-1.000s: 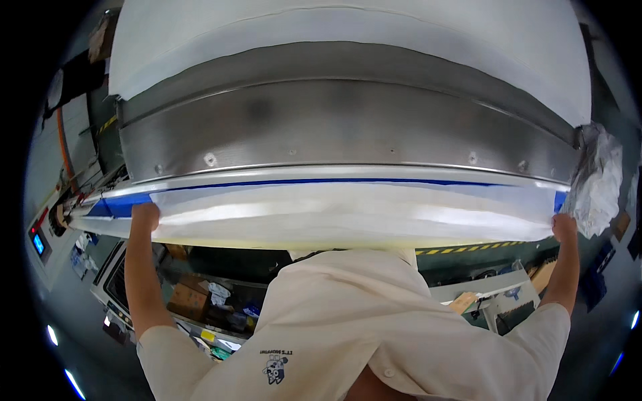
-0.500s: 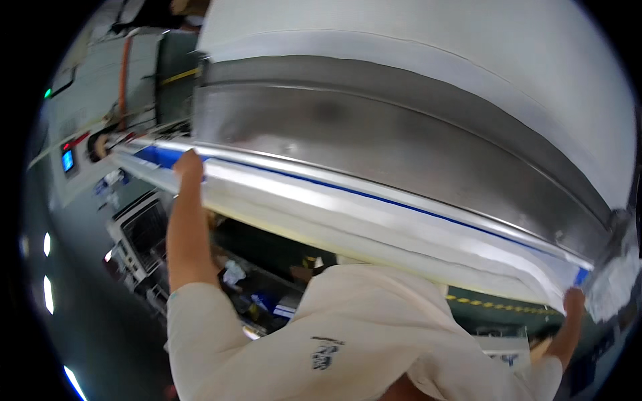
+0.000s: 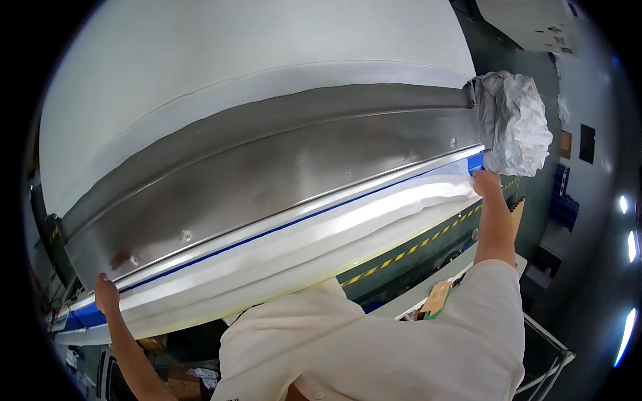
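A long white fabric sheet (image 3: 314,237) hangs over the front edge of a wide steel machine bed (image 3: 267,174), along a blue strip (image 3: 267,232). My left hand (image 3: 105,294) grips the sheet's edge at the far left. Far to the right, my right hand (image 3: 485,182) holds the other end of the same edge, just below a crumpled white wad of material (image 3: 515,123). Both arms are stretched wide apart. More white fabric (image 3: 234,73) covers the top of the bed behind the steel band.
Yellow-and-black hazard tape (image 3: 414,250) runs along the green machine base under the sheet. A cardboard piece (image 3: 436,297) lies on a white frame at lower right. Blue crates (image 3: 558,194) stand at the far right, and a white cabinet (image 3: 528,23) at the top right.
The view has swung to the right: the bed now tilts up to the right, and my right hand is higher in the picture. Both hands keep hold of the sheet's edge.
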Available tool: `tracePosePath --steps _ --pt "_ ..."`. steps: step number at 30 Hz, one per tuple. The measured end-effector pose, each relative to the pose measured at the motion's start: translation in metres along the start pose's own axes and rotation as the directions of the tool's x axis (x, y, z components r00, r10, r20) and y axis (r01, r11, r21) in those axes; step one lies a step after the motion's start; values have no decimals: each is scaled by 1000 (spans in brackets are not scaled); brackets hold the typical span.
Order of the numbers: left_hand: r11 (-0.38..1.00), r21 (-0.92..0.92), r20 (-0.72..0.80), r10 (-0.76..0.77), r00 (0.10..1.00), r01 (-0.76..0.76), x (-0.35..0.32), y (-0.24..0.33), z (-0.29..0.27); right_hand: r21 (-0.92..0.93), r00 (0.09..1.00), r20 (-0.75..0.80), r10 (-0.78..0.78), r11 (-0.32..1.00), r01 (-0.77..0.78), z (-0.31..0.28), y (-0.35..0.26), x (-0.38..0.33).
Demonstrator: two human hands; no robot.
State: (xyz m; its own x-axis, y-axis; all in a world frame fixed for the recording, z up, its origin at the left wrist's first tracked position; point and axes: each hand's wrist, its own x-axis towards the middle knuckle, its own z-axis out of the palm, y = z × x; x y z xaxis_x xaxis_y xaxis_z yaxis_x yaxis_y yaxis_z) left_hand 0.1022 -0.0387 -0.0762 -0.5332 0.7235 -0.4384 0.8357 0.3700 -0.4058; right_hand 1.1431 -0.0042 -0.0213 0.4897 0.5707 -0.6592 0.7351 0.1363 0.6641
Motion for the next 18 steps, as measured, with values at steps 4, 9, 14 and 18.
tracePosePath --steps 4,9,14,18 --pt "1000 7 -2 -27 1000 27 4 -7 -9 32 931 -24 365 931 -364 5 4 8" --pt "998 6 -53 -59 997 59 22 -6 -2 70 837 122 534 836 -544 18 9 -5" --pt "958 192 -388 272 881 -212 64 -92 75 231 930 110 352 901 -368 -43 -59 2" --pt "967 -113 -598 117 793 -227 77 -1 41 285 959 -284 24 956 61 -109 -137 -30"
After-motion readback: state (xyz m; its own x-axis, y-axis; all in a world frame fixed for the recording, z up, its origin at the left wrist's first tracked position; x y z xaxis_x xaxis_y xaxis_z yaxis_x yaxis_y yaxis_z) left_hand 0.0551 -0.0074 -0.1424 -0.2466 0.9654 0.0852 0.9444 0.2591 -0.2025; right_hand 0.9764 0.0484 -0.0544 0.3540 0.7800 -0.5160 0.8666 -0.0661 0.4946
